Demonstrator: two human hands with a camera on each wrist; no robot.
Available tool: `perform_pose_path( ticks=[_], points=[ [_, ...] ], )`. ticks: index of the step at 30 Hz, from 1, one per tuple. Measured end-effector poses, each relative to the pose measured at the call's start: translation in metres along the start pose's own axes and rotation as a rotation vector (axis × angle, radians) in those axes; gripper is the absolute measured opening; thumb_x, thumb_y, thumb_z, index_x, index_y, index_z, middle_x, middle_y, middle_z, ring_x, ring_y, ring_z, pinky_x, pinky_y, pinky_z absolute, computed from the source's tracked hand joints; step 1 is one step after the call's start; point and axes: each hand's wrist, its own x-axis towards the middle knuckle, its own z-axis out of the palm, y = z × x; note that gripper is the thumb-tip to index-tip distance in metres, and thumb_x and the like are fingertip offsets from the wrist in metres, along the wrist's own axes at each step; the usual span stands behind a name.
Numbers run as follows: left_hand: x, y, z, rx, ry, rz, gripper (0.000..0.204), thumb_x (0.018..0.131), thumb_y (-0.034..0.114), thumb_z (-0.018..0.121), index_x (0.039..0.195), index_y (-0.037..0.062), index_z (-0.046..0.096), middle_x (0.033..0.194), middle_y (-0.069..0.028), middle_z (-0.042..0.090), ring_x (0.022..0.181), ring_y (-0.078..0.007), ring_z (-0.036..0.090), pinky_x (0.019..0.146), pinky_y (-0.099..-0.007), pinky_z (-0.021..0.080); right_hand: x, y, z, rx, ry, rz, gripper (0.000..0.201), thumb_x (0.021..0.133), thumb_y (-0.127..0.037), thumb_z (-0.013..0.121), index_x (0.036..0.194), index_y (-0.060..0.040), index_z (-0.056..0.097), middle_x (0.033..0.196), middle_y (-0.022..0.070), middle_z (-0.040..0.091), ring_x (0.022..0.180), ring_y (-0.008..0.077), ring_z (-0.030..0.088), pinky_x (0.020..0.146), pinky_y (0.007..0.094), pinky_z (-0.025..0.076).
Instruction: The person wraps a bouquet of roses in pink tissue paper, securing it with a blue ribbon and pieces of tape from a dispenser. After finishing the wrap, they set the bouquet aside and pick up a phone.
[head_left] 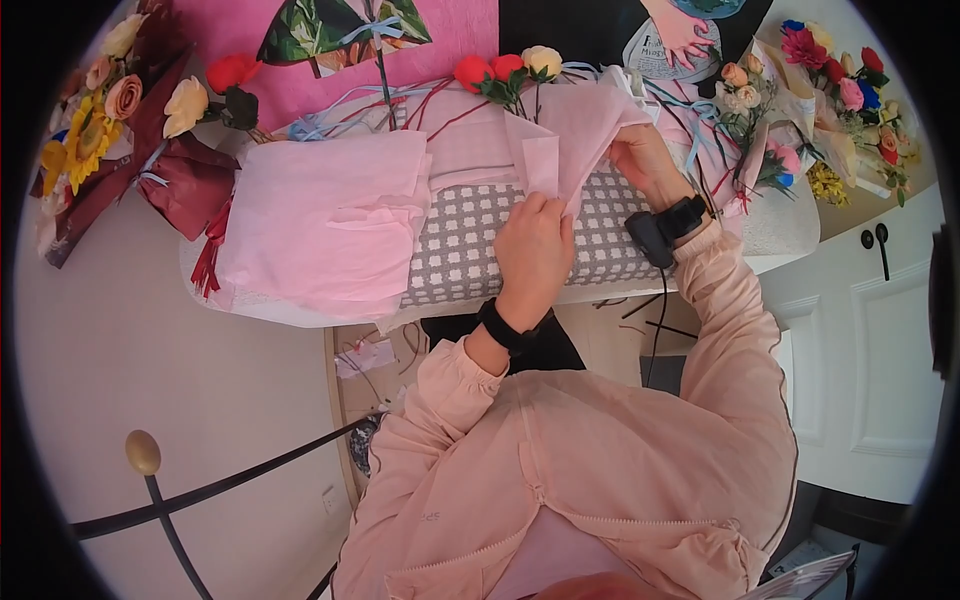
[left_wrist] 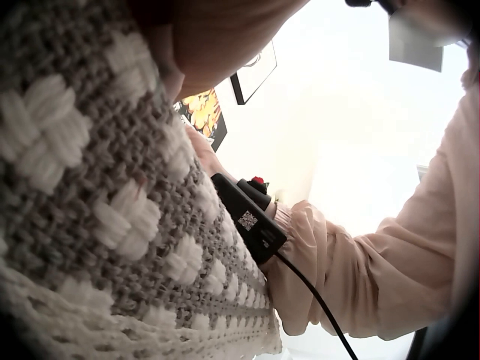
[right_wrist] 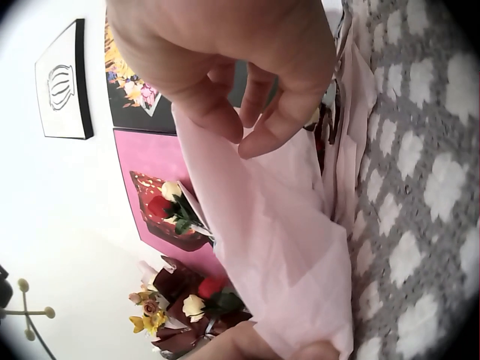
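Observation:
Pink wrapping paper [head_left: 590,125] is folded around the stems of two red flowers and a cream one [head_left: 541,63]. My left hand [head_left: 535,250] pinches the paper's lower point against the checkered cloth. At the paper's upper right edge, my right hand [head_left: 645,160] holds it between thumb and fingers. The right wrist view shows the right hand [right_wrist: 232,67] pinching the edge of the paper [right_wrist: 277,217], with part of the left hand [right_wrist: 247,343] at its lower end. In the left wrist view the left hand [left_wrist: 225,45] is mostly cut off.
A stack of pink paper [head_left: 325,220] lies on the left of the table. Wrapped bouquets stand at the left [head_left: 180,180] and right [head_left: 840,100]. Ribbons [head_left: 350,120] are strewn behind the checkered cloth [head_left: 460,240]. A black cable [head_left: 657,330] hangs from my right wrist.

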Motion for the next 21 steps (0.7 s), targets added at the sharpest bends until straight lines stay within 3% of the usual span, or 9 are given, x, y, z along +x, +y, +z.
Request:
perform_pose_path(
  ticks=[4,7,8,11,14,17,20,21],
  points=[
    [0.0,-0.001,0.002,-0.025,0.052,0.011,0.009,0.081,0.013,0.066,0.083,0.0038,0.065,0.079,-0.0085,0.057,0.076,-0.0295,0.059,0.065,-0.04,0.048,0.004,-0.019,0.003,-0.311,-0.043,-0.154,0.068,0.075,0.009,0.062,0.138,-0.0092,0.043,0.13,0.012,0.054,0.117,0.0217,0.057,0.091,0.0342,0.052],
    [-0.001,-0.001,0.002,-0.031,0.051,0.008,0.009,0.081,0.012,0.066,0.083,0.0037,0.065,0.079,-0.0085,0.057,0.076,-0.0295,0.059,0.066,-0.0401,0.048,-0.011,-0.044,0.027,-0.662,0.044,-0.431,0.081,0.072,0.011,0.061,0.145,-0.0165,0.036,0.141,0.0135,0.042,0.124,0.0229,0.049,0.088,0.0348,0.053],
    [-0.001,-0.001,0.002,-0.034,0.049,0.005,0.009,0.08,0.012,0.066,0.083,0.0036,0.065,0.08,-0.0086,0.057,0.076,-0.0295,0.059,0.066,-0.0401,0.048,-0.007,-0.047,0.018,-0.828,-0.009,-0.488,0.086,0.068,0.012,0.061,0.144,-0.0214,0.039,0.148,0.0132,0.032,0.134,0.0283,0.039,0.096,0.0403,0.048],
    [-0.001,-0.001,0.002,-0.017,0.043,0.001,0.009,0.08,0.012,0.066,0.084,0.0034,0.065,0.08,-0.0086,0.058,0.077,-0.0295,0.059,0.066,-0.0401,0.048,-0.011,-0.077,0.03,-1.649,-0.272,-0.867,0.083,0.062,0.009,0.066,0.137,-0.0234,0.051,0.147,0.0098,0.035,0.137,0.0312,0.034,0.106,0.0498,0.037],
    [-0.001,-0.001,0.002,-0.019,0.068,0.021,0.01,0.08,0.012,0.066,0.084,0.0034,0.065,0.08,-0.0085,0.058,0.076,-0.0291,0.059,0.066,-0.04,0.048,-0.019,-0.082,0.059,-2.047,-0.458,-0.9,0.056,0.058,0.0,0.071,0.11,-0.0215,0.07,0.143,0.0053,0.041,0.139,0.0313,0.029,0.111,0.0565,0.026],
    [-0.001,-0.001,0.001,-0.02,0.069,0.027,0.01,0.08,0.012,0.067,0.084,0.0035,0.065,0.08,-0.0086,0.058,0.076,-0.0288,0.059,0.065,-0.0399,0.049,-0.01,-0.071,0.064,-2.001,-0.696,-0.974,0.021,0.058,-0.006,0.072,0.077,-0.0156,0.074,0.135,-0.0011,0.05,0.139,0.0287,0.03,0.109,0.0604,0.026],
    [-0.001,-0.001,0.002,-0.028,0.051,0.003,0.01,0.08,0.012,0.067,0.085,0.0033,0.065,0.081,-0.0088,0.058,0.076,-0.0291,0.059,0.064,-0.0398,0.048,-0.001,-0.075,0.066,-2.036,-0.71,-0.945,0.005,0.059,-0.008,0.072,0.058,-0.0112,0.068,0.127,-0.0031,0.057,0.139,0.0288,0.031,0.109,0.06,0.027],
    [-0.001,-0.001,0.001,-0.026,0.049,0.003,0.01,0.08,0.012,0.067,0.084,0.0033,0.065,0.081,-0.0089,0.058,0.076,-0.0292,0.059,0.064,-0.0398,0.048,0.005,-0.078,0.064,-2.019,-0.694,-0.935,0.005,0.059,-0.008,0.072,0.058,-0.0108,0.068,0.126,-0.0026,0.058,0.138,0.0286,0.031,0.109,0.0604,0.027]
  ],
)
